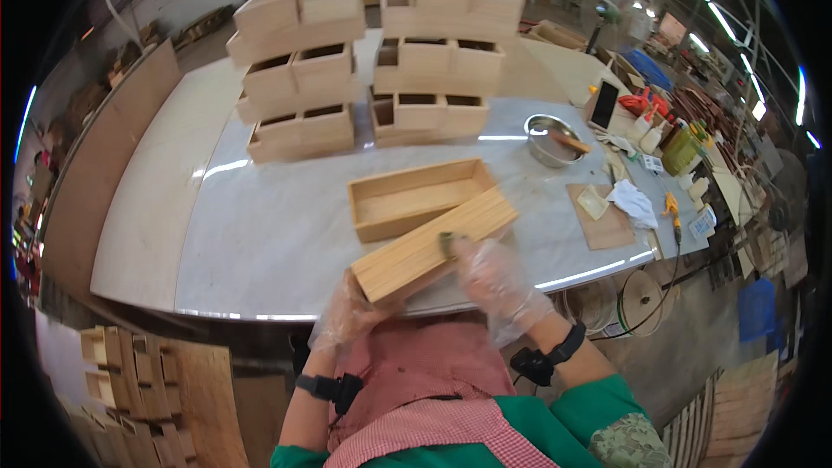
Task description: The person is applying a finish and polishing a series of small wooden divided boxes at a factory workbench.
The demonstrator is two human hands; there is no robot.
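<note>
Stretching away beyond both hands, the grey worktable (277, 234) carries stacks of wooden drawer boxes (364, 69) at its far side. Just past the fingers lies an open wooden tray (416, 199). Nearer, the left hand (347, 316) cups the low end of a wooden box (433, 243), tilted up, while the right hand (494, 277) presses a small pad (447, 244) against its face. Judging by this, wiping or sanding is underway; the next stroke needs a steady hold.
</note>
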